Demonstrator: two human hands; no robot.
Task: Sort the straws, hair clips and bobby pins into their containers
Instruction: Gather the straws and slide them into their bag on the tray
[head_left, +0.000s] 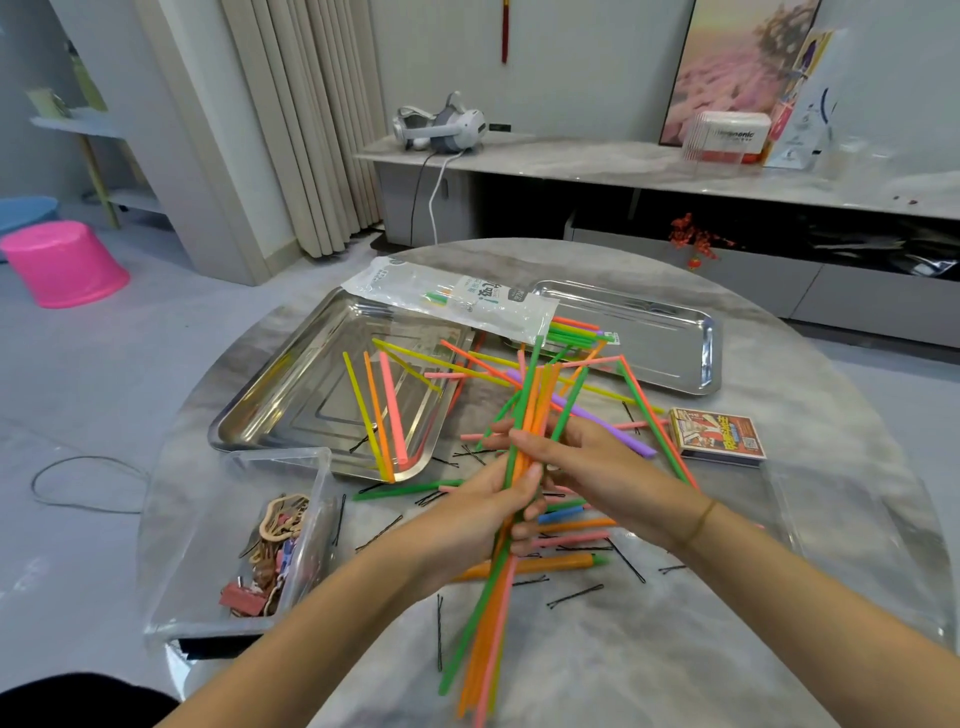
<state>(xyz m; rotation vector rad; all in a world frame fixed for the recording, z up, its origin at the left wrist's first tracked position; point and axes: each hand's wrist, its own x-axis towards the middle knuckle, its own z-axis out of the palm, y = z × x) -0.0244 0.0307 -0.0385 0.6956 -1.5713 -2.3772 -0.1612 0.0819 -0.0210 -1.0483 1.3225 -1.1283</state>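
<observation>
Gathering the straws (498, 597) into one bundle, the left hand (483, 514) wraps its middle while the right hand (587, 457), just beyond, curls round the same stalks, likely squaring them for the steel tray (291, 410) farther left.

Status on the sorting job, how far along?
Done: hair clips sit in the clear box; a few straws lie in the left tray. In hand: left grip and right grip hold a bundle of straws. Left: many loose straws and bobby pins lie scattered on the table.
</observation>
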